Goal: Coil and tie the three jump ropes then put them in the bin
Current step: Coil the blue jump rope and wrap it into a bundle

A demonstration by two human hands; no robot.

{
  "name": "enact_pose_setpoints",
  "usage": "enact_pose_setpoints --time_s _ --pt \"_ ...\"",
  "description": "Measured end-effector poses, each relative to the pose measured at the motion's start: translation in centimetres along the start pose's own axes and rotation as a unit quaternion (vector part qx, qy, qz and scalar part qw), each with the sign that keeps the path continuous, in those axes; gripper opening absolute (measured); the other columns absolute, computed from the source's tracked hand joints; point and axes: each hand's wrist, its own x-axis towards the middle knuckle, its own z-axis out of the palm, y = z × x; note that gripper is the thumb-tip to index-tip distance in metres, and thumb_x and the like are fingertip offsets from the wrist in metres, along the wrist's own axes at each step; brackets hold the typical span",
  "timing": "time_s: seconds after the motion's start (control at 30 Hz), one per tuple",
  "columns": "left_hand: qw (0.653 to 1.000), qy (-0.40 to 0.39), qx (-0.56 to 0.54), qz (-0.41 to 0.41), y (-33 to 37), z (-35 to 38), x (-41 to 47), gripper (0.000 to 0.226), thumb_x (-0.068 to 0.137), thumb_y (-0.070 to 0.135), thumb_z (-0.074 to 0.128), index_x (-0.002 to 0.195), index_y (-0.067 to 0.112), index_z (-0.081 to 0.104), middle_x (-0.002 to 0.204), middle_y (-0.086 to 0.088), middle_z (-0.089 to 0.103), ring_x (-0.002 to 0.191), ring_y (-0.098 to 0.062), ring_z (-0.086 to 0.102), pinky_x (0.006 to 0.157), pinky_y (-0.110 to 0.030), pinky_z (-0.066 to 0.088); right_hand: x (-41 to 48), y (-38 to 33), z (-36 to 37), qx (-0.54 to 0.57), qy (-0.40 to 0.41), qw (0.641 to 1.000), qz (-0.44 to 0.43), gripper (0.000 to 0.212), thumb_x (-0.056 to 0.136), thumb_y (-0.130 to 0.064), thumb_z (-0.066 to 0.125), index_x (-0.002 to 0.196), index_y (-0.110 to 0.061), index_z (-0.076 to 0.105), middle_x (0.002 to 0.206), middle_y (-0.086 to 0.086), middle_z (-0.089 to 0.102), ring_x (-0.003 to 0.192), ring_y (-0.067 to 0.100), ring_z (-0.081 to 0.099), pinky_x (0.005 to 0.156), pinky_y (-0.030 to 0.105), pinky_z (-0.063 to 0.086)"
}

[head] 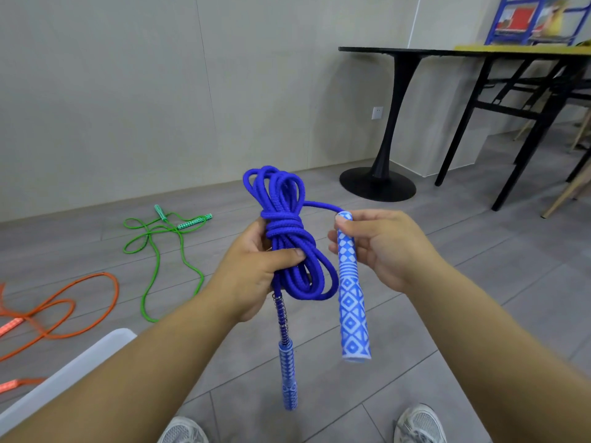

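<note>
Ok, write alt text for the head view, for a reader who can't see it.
A person's left hand grips a coiled blue jump rope while the right hand pinches one patterned handle; the other handle dangles below. A green rope and an orange rope lie uncoiled on the floor at left, near the corner of a pale bin.

I am in a plain room, maybe a classroom: grey tiled floor (64, 247), panelled wall (128, 91), round black bench (383, 50), blue rack (499, 27) of picture books.
</note>
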Motion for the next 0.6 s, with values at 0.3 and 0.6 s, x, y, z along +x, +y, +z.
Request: enact_pose_setpoints --time_s 0.3,0.6 --pt "0.997 0.061 -0.036 0.024 0.5 -0.7 0.2 0.041 0.077 -0.023 0.051 0.095 0.013 0.054 0.068 -0.003 0.061 0.059 -0.015 0.061 0.053 -0.026 0.052 -0.9 -0.2 0.4 -0.003 -0.023 1.000 0.003 0.018 0.086 -0.002 0.060 0.102 -0.002 0.052 0.077 0.015 0.069 0.061 0.021 0.068 0.062 0.033 0.060" --pt "0.996 0.082 -0.013 -0.017 0.4 -1.3 0.4 0.022 0.080 -0.014 0.055 0.091 0.004 0.056 0.071 -0.009 0.064 0.057 -0.020 0.064 0.048 -0.027 0.051 -1.8 -1.3 0.1 0.165 -0.142 0.976 0.024 0.041 0.077 0.013 0.046 0.114 0.000 0.058 0.106 0.022 0.067 0.092 0.026 0.069 0.077 0.032 0.058"
